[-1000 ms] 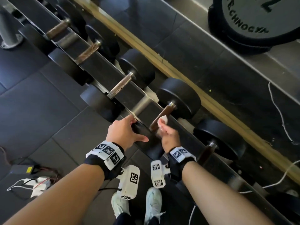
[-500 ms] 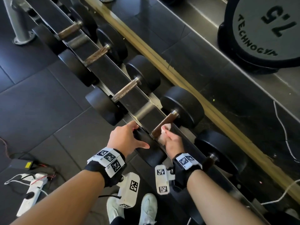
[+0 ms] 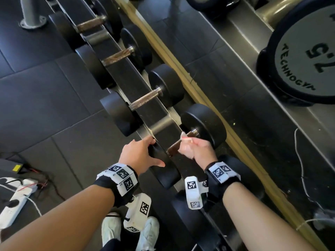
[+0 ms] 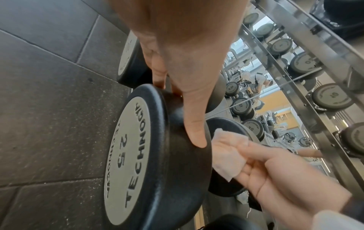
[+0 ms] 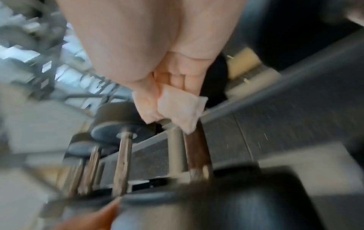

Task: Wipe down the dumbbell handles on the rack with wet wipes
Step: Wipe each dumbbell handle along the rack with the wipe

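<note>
The right hand [image 3: 194, 148] is the working grip: its fingers curl round a folded white wet wipe [image 4: 228, 155], pinching it against the upper part of the brown dumbbell handle [image 3: 175, 146] near the centre of the head view. In the blurred right wrist view the wipe [image 5: 180, 109] seems to sit on top of the handle [image 5: 198, 149], though the exact contact is hard to judge. The handle's long axis runs diagonally, from lower left up to the right, ending at a steel collar against the far black weight head [image 3: 206, 124]. The left hand [image 3: 139, 156] rests on the near weight head [image 4: 138, 157] of the same dumbbell, fingers spread and fairly straight over its rim, the thumb stretched across its black side. The face of this head reads 25.

The dumbbell lies across the dark rack rail [image 3: 145, 98], which crosses the frame from upper left to lower right, with three more dumbbells lined up parallel above it.

Compared with a second ago, the right hand has slid up the handle toward the far head, baring more brown metal below it. The left hand keeps its place on the near head.

A white power strip [image 3: 14, 203] lies on the floor at lower left.
</note>
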